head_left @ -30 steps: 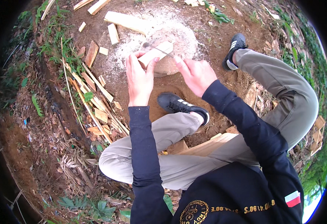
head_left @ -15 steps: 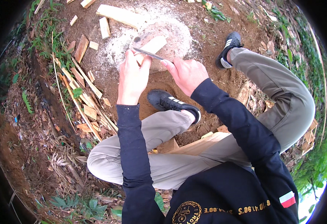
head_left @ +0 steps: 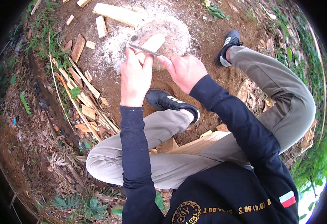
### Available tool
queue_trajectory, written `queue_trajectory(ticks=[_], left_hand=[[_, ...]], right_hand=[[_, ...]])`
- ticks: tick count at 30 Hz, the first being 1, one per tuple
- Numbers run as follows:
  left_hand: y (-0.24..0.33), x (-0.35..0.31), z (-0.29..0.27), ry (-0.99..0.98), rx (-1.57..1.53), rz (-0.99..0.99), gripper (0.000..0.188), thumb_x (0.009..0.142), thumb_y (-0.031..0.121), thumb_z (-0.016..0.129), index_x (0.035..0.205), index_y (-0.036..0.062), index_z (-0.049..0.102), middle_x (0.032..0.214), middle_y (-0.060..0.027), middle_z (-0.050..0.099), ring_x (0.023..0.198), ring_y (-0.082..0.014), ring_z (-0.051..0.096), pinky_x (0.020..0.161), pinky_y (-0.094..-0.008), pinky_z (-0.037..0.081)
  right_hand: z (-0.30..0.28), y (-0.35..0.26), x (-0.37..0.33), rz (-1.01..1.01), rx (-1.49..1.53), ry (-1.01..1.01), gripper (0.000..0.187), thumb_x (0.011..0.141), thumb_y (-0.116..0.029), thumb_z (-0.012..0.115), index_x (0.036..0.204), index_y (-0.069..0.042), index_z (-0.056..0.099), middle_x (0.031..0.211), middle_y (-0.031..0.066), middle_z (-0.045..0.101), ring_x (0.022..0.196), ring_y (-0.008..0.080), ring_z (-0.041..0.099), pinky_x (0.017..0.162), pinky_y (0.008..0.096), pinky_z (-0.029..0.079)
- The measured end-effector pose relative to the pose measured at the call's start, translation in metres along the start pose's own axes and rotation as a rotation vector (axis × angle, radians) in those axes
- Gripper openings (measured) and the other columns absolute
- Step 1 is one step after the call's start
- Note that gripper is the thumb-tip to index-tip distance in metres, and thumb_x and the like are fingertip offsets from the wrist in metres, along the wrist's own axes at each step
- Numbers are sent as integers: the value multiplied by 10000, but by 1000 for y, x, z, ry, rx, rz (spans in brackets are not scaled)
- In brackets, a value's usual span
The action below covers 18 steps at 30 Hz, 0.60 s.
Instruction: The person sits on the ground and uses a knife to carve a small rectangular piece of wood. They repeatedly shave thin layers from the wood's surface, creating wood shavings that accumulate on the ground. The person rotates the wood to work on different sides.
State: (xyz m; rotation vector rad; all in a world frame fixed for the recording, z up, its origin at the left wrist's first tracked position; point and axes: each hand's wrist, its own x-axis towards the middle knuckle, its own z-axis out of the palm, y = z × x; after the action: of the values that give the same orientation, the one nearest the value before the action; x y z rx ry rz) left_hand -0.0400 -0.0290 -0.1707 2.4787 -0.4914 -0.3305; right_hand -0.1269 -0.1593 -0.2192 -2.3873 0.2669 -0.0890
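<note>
My left hand (head_left: pixel 135 78) is closed around the near end of a pale wooden piece (head_left: pixel 155 42), whose far end points up and right. A narrow grey metal blade (head_left: pixel 143 49) lies across that piece, its tip near my left fingers. My right hand (head_left: pixel 187 71) is wrapped round the handle end of the blade, thumb pressed along it; the fingers hide the handle, so knife or file I cannot tell. Beneath the wood is a rounded, dusty block (head_left: pixel 178 35), sprinkled with pale powder.
A long plank (head_left: pixel 117 14) and small offcuts (head_left: pixel 101 27) lie beyond my hands. Split wooden strips (head_left: pixel 83 95) are heaped at the left. My black shoes (head_left: pixel 167 100) rest on brown soil, and a thick board (head_left: pixel 199 145) lies under my legs.
The blade has slid slightly left and up over the wood, my right hand moving with it. My left hand has shifted a little to the right, still holding the wood.
</note>
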Motion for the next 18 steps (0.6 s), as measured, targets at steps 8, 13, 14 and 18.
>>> queue_trajectory(ticks=[8, 13, 14, 18], left_hand=[[-2, -3, 5, 0, 54, 81, 403, 929, 255, 601, 1150, -63, 493, 918, -300, 656, 907, -465, 642, 754, -497, 501], [0, -4, -1, -38, 63, 54, 359, 957, 193, 562, 1138, -96, 450, 1047, -335, 611, 924, -465, 630, 778, -495, 498], [0, -4, -3, -57, 30, 23, 363, 968, 205, 546, 1147, -93, 442, 1057, -340, 605, 928, -472, 626, 782, -500, 494], [-11, -5, -8, -101, 55, 8, 393, 998, 260, 491, 1181, -78, 408, 1005, -335, 624, 929, -492, 617, 783, -511, 487]], right_hand=[[-2, 1, 4, -55, -67, -26, 440, 1016, -366, 462, 776, -34, 620, 604, 189, 605, 591, 388, 633, 554, 477, 518], [-2, -2, 10, -52, -80, -41, 447, 1014, -369, 465, 763, -37, 627, 594, 181, 602, 583, 372, 636, 542, 456, 523], [-3, -3, 11, -59, -86, -40, 449, 1014, -371, 465, 762, -38, 629, 593, 180, 601, 581, 370, 637, 540, 453, 524], [-4, -3, 12, -74, -79, -39, 460, 1014, -384, 461, 761, -42, 636, 587, 174, 600, 568, 362, 636, 532, 447, 526]])
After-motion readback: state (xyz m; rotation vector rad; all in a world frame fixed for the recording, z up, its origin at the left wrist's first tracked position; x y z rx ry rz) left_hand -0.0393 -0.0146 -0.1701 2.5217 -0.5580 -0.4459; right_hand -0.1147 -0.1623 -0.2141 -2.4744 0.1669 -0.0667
